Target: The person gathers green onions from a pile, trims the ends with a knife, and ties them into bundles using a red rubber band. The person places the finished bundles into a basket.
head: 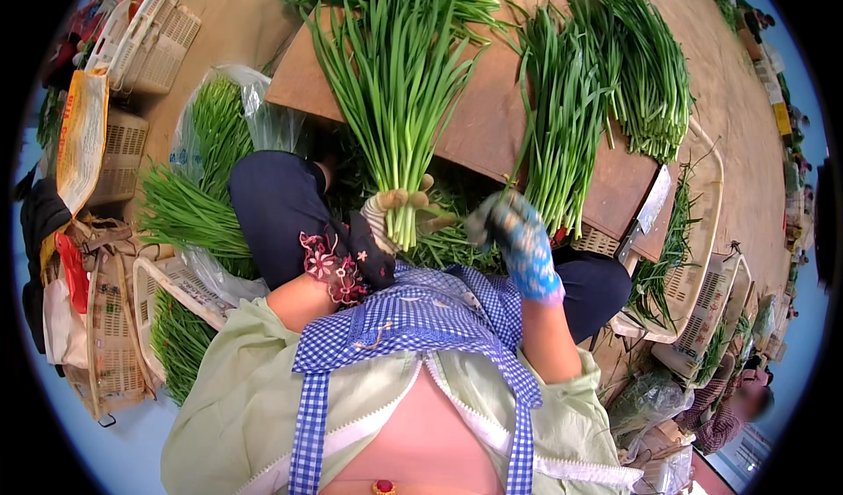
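A bunch of garlic chives stands fanned out in my left hand, its pale cut ends pointing toward me. That hand wears a striped knit glove and is closed around the lower stems. My right hand, in a blue flowered glove, is just right of the stem ends. Its fingers are curled and blurred, with a thin leaf near the fingertips. Whether they grip it is hard to see. Beyond my hands, a brown board carries another chive bunch and a thicker pile.
A cleaver lies on the board's right edge. White plastic crates stand right, and another crate is left. A plastic bag of chives leans beside my left knee. Loose leaves lie below my hands. A person sits far right.
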{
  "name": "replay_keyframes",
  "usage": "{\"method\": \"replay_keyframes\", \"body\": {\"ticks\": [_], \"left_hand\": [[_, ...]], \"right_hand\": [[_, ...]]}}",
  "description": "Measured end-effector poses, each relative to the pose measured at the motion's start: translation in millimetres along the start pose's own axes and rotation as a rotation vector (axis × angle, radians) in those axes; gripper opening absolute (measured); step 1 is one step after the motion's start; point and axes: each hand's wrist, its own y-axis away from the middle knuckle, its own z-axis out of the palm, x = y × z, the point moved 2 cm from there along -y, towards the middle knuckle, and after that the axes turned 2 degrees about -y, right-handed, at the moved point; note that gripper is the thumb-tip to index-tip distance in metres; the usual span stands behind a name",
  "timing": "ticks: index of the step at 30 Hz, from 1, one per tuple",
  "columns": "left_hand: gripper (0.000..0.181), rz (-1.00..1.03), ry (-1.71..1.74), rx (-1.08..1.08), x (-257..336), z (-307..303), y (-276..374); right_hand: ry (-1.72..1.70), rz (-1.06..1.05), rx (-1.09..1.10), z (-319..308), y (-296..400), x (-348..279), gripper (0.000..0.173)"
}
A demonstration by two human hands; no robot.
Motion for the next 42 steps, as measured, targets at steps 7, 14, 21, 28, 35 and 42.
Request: {"method": "replay_keyframes", "body": {"ticks": [7, 14, 21, 28, 35, 42], "left_hand": [[0.05, -0.107, 0.078, -0.194, 3.4, -6.6, -2.5], [0.053, -0.115, -0.149, 0.06, 2.4, 0.7, 2.1], [0.04, -0.188, -0.449, 0.287, -26.6, -35.7, 12.1], [0.046, -0.245, -0.949, 0.245, -36.6, 2.6, 18.9], [0.053, 0.138, -1.595, -0.299, -82.6, 109.7, -61.1], [0.063, -0.115, -2.051, 0.058, -103.8, 135.0, -82.9]], "right_hand": [[0.677, -0.022, 0.544, -59.4, 76.8, -88.7, 0.012], [0.774, -0.309, 0.837, -131.6, 84.9, -77.8, 0.043], [0.744, 0.341, 0.16, 25.7, -34.1, 39.7, 0.103], [0.801, -0.111, 0.274, 47.0, -25.3, 35.3, 0.116], [0.589, -0.405, 0.464, 15.7, -8.5, -34.2, 0.103], [0.368, -0.255, 0.66, -109.7, -11.3, -43.3, 0.085]]}}
